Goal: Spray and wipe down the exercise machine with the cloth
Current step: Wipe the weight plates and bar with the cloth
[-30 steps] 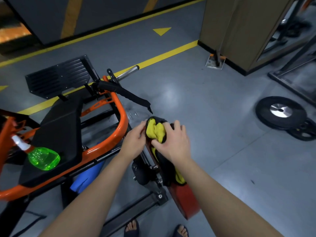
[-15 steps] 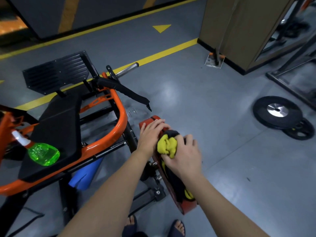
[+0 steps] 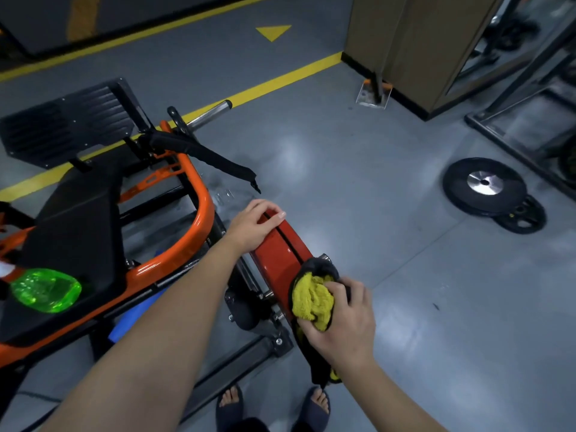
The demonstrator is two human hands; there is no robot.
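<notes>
Head view looks down at an exercise machine (image 3: 204, 213) that fills the left half of the frame, with the person standing at its right side. The right hand (image 3: 341, 325), at lower centre, is closed around a bunched yellow cloth (image 3: 311, 302) and presses it against the lower end of a red plate (image 3: 276, 257) mounted edge-on at the machine's side. A dark part of the cloth hangs below the hand.

The left hand (image 3: 254, 224), just above centre, curls its fingers over the upper end of the same plate and grips it. I judge this hold is there to steady the plate, so that it does not turn or rock under the rubbing. The two hands are apart, with a bare, shiny stretch of red between them.

A green spray bottle (image 3: 46, 289) lies on the black seat pad (image 3: 78, 219) at the left edge, well apart from both hands. It is probably parked there to free both hands while staying within reach for the next part.

Spare weight plates (image 3: 484, 185) lie on the grey floor (image 3: 343, 198) at right and play no part. The step in hand looks like wiping. I cannot tell how much of the machine is already clean.
</notes>
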